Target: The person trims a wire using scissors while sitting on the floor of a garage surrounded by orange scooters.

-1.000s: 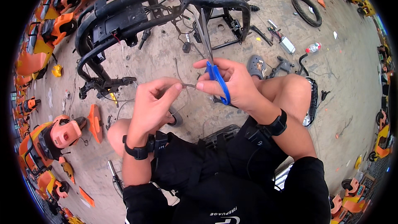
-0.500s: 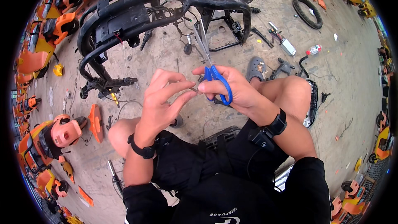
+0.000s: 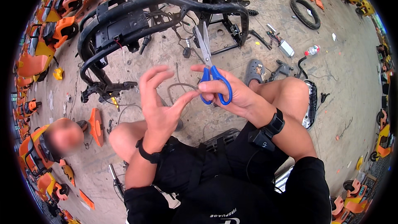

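My right hand (image 3: 222,91) grips blue-handled scissors (image 3: 215,73), blades pointing up toward the frame, with its thumb by a thin dark wire (image 3: 180,84). My left hand (image 3: 161,91) is just to the left, index and other fingers raised and spread, thumb reaching to the wire beside my right thumb; whether the thumb touches it I cannot tell exactly. The wire loops between both hands. Beyond them stands a black tubular vehicle frame (image 3: 137,0) with loose cables hanging from it.
A tire (image 3: 304,3), metal controller box (image 3: 285,48), bottle (image 3: 312,50) and black tube parts lie on the right of the concrete floor (image 3: 344,91). An orange panel (image 3: 96,128) lies at left. Orange-yellow scooters (image 3: 39,149) line both sides. My bent knees flank my hands.
My left hand has gone from pinching the wire to opening, its fingers lifting and spreading. The wire now bows in a loop. The scissors have shifted slightly in my right hand.
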The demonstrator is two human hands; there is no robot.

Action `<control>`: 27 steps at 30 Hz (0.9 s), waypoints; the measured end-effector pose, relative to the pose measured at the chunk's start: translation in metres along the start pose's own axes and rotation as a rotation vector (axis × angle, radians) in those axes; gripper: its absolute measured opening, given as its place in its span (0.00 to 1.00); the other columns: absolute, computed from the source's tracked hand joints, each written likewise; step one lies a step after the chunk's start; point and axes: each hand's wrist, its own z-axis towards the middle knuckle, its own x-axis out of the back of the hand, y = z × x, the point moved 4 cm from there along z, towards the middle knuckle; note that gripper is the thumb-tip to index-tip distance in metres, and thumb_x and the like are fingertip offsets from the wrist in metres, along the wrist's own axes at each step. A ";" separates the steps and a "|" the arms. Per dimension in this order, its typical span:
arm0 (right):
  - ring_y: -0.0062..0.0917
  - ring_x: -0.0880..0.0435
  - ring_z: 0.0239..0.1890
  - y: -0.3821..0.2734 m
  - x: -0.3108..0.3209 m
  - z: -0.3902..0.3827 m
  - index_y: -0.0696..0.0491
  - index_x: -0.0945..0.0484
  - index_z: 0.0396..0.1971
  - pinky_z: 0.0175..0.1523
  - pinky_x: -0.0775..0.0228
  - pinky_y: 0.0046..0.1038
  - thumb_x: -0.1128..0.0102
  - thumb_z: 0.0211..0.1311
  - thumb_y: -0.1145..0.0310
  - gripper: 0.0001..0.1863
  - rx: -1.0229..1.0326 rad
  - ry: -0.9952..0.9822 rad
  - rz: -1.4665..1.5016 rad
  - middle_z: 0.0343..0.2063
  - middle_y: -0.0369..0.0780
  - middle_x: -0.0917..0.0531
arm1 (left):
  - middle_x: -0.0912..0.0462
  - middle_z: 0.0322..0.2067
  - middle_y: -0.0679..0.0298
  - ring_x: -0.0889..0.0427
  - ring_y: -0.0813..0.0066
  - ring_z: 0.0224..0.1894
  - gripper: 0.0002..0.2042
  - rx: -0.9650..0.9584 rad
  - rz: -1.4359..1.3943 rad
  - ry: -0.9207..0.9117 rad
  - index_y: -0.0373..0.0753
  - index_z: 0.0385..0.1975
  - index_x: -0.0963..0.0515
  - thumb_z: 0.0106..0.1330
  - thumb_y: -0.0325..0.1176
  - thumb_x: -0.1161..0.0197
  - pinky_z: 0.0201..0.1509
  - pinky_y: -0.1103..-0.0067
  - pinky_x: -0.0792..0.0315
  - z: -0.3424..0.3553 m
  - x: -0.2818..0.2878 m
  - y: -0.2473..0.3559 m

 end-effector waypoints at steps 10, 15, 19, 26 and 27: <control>0.14 0.24 0.30 -0.002 0.002 0.002 0.59 0.32 0.60 0.36 0.33 0.18 0.28 0.54 0.72 0.34 0.156 0.109 -0.141 0.29 0.32 0.21 | 0.16 0.29 0.59 0.22 0.77 0.29 0.08 0.293 -0.196 -0.354 0.29 0.34 0.18 0.58 0.26 0.31 0.36 0.81 0.28 -0.015 -0.009 -0.013; 0.12 0.24 0.31 -0.002 -0.001 -0.001 0.56 0.32 0.62 0.36 0.33 0.16 0.29 0.56 0.71 0.33 0.167 0.144 -0.255 0.32 0.34 0.18 | 0.16 0.30 0.59 0.20 0.79 0.30 0.07 0.447 -0.289 -0.325 0.28 0.35 0.18 0.61 0.26 0.33 0.37 0.82 0.28 -0.022 -0.010 -0.027; 0.13 0.21 0.33 0.000 -0.001 -0.001 0.55 0.30 0.60 0.38 0.31 0.15 0.29 0.57 0.72 0.31 0.183 0.169 -0.329 0.33 0.35 0.17 | 0.16 0.29 0.59 0.19 0.79 0.31 0.07 0.481 -0.291 -0.334 0.28 0.36 0.18 0.61 0.25 0.34 0.36 0.82 0.28 -0.024 -0.010 -0.029; 0.14 0.19 0.35 0.004 0.001 0.000 0.54 0.29 0.59 0.38 0.29 0.15 0.29 0.56 0.73 0.29 0.212 0.183 -0.397 0.33 0.36 0.17 | 0.15 0.29 0.61 0.20 0.81 0.28 0.07 0.537 -0.250 -0.344 0.28 0.36 0.18 0.61 0.25 0.34 0.33 0.83 0.28 -0.026 -0.008 -0.031; 0.13 0.20 0.35 0.004 0.001 0.000 0.54 0.28 0.59 0.38 0.30 0.15 0.29 0.56 0.73 0.29 0.219 0.182 -0.411 0.33 0.36 0.17 | 0.15 0.28 0.62 0.20 0.82 0.28 0.07 0.564 -0.295 -0.328 0.28 0.36 0.18 0.61 0.25 0.34 0.33 0.84 0.28 -0.027 -0.009 -0.031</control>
